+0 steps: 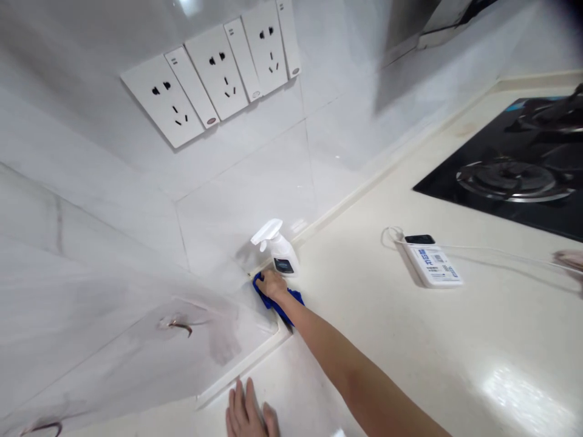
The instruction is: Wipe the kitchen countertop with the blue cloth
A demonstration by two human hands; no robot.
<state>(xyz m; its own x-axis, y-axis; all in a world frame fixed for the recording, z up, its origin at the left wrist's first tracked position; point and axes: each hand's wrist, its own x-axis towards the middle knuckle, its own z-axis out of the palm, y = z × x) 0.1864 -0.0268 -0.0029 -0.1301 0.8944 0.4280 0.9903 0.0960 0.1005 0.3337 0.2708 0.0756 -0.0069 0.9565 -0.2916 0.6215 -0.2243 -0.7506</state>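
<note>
In the corner where the tiled walls meet the counter, my right hand [272, 284] is closed on a blue cloth [295, 297] and presses it against the raised edge strip [246, 368]. Part of the cloth trails under my wrist. Just behind that hand stands a white spray bottle [283, 252] with a dark label, upright on the counter. My left hand [248, 413] lies flat on the pale counter at the bottom of the view, fingers stretched out, holding nothing; the lower part of it is cut off by the frame.
A white box [435, 267] with blue print and a dark phone [419, 239] lie on the counter [387, 340], a white cable running right. Beyond is a black gas hob [483, 142]. Wall sockets [223, 76] sit above; a hook [182, 328] juts from the left wall.
</note>
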